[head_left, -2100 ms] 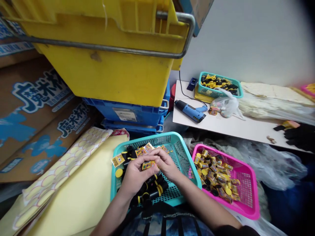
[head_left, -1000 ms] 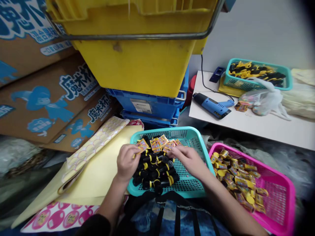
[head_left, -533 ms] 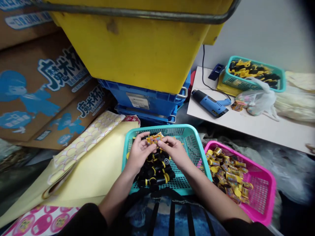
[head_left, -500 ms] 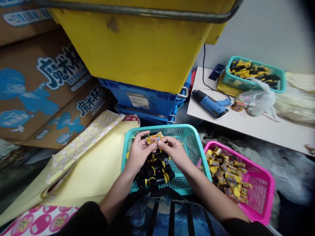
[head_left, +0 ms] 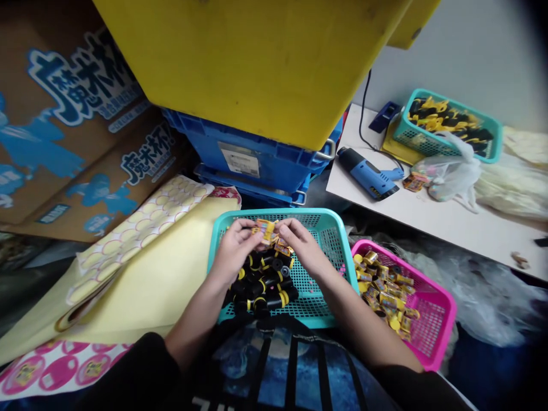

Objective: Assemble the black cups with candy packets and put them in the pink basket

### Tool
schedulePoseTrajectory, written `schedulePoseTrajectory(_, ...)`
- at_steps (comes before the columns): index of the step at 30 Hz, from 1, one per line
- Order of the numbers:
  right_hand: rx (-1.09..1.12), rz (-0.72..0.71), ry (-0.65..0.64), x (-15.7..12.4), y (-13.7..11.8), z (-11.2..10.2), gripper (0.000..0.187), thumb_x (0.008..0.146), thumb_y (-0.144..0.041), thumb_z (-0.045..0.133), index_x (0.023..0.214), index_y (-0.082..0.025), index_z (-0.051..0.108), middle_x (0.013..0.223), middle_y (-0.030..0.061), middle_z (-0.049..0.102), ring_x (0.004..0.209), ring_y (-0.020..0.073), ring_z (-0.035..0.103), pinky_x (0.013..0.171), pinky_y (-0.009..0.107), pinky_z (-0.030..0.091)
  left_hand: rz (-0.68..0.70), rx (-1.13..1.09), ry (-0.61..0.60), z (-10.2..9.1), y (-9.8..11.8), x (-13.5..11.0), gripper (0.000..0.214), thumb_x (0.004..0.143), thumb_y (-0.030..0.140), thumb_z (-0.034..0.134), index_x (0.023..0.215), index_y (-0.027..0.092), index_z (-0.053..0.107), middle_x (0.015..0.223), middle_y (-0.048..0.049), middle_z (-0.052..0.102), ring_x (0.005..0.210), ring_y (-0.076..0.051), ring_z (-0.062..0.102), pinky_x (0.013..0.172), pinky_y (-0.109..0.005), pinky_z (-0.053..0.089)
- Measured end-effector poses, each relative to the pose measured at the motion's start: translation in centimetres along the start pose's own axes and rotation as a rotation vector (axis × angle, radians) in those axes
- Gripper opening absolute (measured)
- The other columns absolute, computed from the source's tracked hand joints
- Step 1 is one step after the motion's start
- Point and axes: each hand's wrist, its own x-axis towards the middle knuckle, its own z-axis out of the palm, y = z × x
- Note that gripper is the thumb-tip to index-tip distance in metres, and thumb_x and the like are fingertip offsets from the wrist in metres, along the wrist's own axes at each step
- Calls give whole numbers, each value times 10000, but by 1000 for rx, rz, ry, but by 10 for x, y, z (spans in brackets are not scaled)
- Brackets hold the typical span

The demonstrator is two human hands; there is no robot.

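A teal basket (head_left: 329, 231) on my lap holds several black cylinders with yellow bands (head_left: 263, 285) and loose orange-yellow stickers. Over its far half, my left hand (head_left: 233, 251) and my right hand (head_left: 302, 245) meet, both with fingers pinched on a small orange-yellow sticker (head_left: 266, 229). To the right, a pink basket (head_left: 432, 331) holds several cylinders wrapped in such stickers (head_left: 383, 288).
A yellow crate (head_left: 257, 57) sits on blue crates (head_left: 252, 160) just beyond the teal basket. Printed cardboard boxes (head_left: 77, 131) lean at the left. Yellow sticker-backing sheets (head_left: 141, 274) lie at my left. At the right, a white table (head_left: 449, 217) bears a blue heat gun (head_left: 363, 174), a plastic bag and another teal basket (head_left: 449, 125).
My hands, apart over the teal basket a second ago, have come together on one sticker. The camera has tilted further down, so the crates and table sit higher in view.
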Motion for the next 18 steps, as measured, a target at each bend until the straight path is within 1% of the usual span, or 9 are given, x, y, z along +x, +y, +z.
schedulePoseTrajectory(2,-410,-36,-72,-7,3,5,262,896,-441,512,945,-197,593,940,74,644,875,213,585,794,365,453,32,-26,113,-10,0,3,301,678,308,777,862,176,579,708,13,690,598,-114,643,621,-245,537)
schedulePoseTrajectory(4,-813,-27,-211,-15,9,16,266,868,-403,578,989,-167,608,986,138,653,935,275,597,815,403,462,57,-18,177,-18,1,5,279,671,314,782,857,165,638,722,7,695,585,-105,625,624,-242,530)
schedulePoseTrajectory(5,-968,-3,-272,-19,12,23,271,860,-371,598,1013,-147,609,1012,172,650,954,302,604,806,411,473,61,-4,192,-21,1,5,271,670,321,782,856,160,670,734,0,699,589,-105,621,630,-245,528)
schedulePoseTrajectory(7,-1152,74,-337,-24,17,34,260,873,-279,574,1071,-109,590,1066,223,630,972,327,619,761,399,497,56,16,203,-25,0,4,271,674,348,778,855,154,717,746,-12,707,613,-117,624,650,-257,530)
schedulePoseTrajectory(9,-1207,145,-350,-25,19,39,275,872,-189,535,1126,-85,558,1106,243,614,962,319,640,723,369,510,32,14,191,-26,-2,2,288,681,376,772,856,150,741,730,-19,709,644,-133,632,685,-276,536)
schedulePoseTrajectory(11,-1202,176,-364,-26,19,35,334,852,-167,528,1172,-72,535,1126,246,613,947,307,658,718,352,513,8,-5,176,-26,-5,-1,298,678,387,776,851,145,751,717,-20,707,656,-135,631,709,-281,539)
schedulePoseTrajectory(15,-1143,198,-404,-35,21,15,392,880,-268,454,1219,-95,547,1118,219,647,919,321,678,734,379,499,-27,-11,167,-29,-10,-4,310,661,391,794,837,138,757,673,-15,698,640,-130,622,691,-264,534)
schedulePoseTrajectory(18,-1046,186,-410,-45,28,2,496,873,-296,450,1344,-141,463,1119,182,671,931,312,677,760,378,476,-35,48,143,-31,-14,-3,319,682,414,777,841,138,760,670,-23,703,653,-143,633,700,-270,533)
